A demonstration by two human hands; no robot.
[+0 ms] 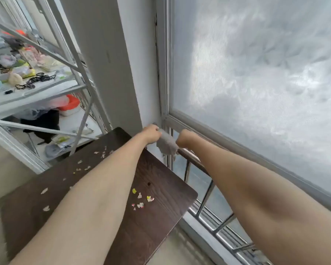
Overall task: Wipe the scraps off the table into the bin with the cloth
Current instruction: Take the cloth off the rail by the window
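Cloth: we hold the grey cloth [167,144] between both grips, draped on the rail [191,158] at the counter's [157,226] far edge.
Left grip [151,134]: closed on its left end.
Right grip [185,138]: closed on its right end.
Scraps [141,199]: scattered nearer on the counter.

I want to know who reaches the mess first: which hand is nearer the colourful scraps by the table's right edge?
Left, narrowly. The left hand and right hand both grip the cloth at the rail, well beyond the colourful scraps.

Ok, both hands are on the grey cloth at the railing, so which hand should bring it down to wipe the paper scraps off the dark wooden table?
Probably the left hand: its forearm already lies over the table, while the right hand is out past its edge.
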